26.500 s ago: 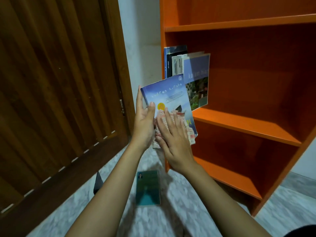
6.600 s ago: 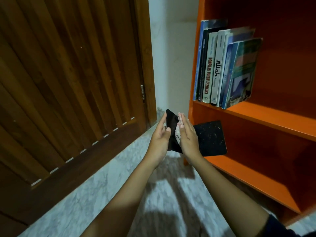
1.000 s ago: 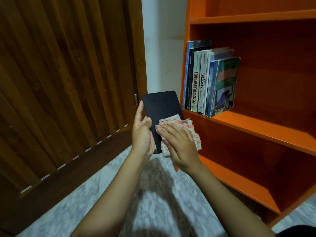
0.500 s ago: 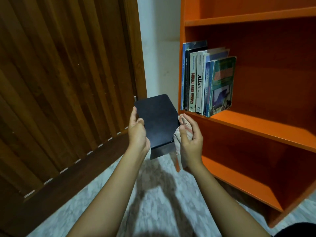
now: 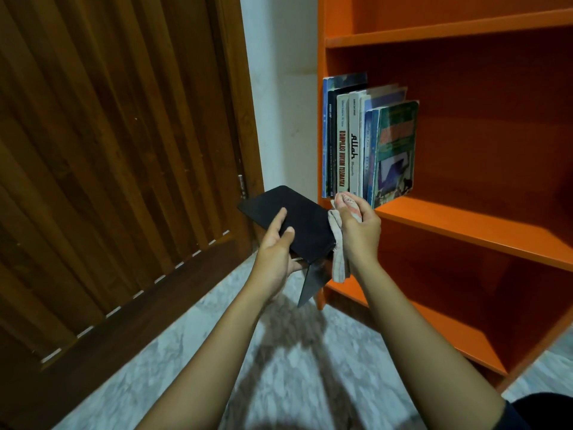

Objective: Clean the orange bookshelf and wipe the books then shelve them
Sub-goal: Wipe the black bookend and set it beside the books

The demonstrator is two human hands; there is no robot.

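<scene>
We see the left hand [image 5: 276,243] gripping the black book [image 5: 297,225], its cover hanging open, while the right hand [image 5: 359,231] clutches the cloth [image 5: 339,252] beside the orange bookshelf [image 5: 465,225].

Books [image 5: 366,144] stand on the shelf [image 5: 465,221], door [image 5: 108,166] left.

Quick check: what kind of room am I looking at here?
Most likely a room in a home: an orange bookshelf holding a row of books, beside a slatted wooden door, on a marble-patterned floor.
</scene>
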